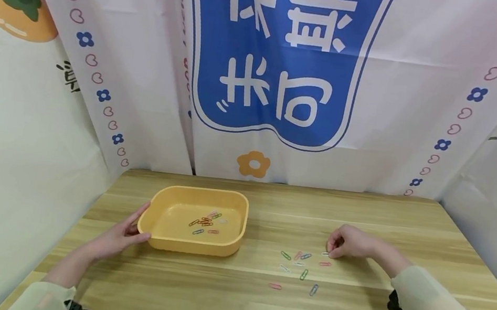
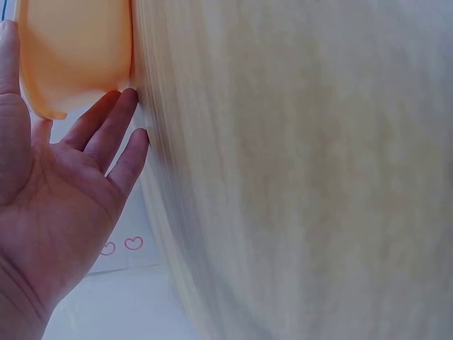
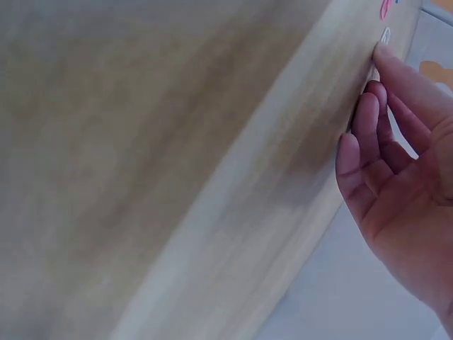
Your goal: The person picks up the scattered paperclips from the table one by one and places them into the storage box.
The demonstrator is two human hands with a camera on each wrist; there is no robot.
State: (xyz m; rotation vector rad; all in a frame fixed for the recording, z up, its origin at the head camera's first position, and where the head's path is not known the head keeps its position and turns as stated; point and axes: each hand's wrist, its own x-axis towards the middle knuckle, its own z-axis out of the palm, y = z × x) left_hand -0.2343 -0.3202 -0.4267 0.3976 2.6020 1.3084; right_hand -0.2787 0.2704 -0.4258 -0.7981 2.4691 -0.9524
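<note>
My left hand rests at the left end of a yellow plastic tray, thumb by its front corner. In the left wrist view the fingers lie nearly straight against the tray's end wall. Several coloured paper clips lie inside the tray. On the table to the right, my right hand has its thumb and fingertips at a white paper clip, pinching its end. The right wrist view shows that white clip poking out beyond the thumb tip, the other fingers curled.
Loose paper clips lie left of my right hand, among them a green clip, a blue clip and a pink clip. They lie on the wood-grain table. A printed curtain hangs behind its far edge.
</note>
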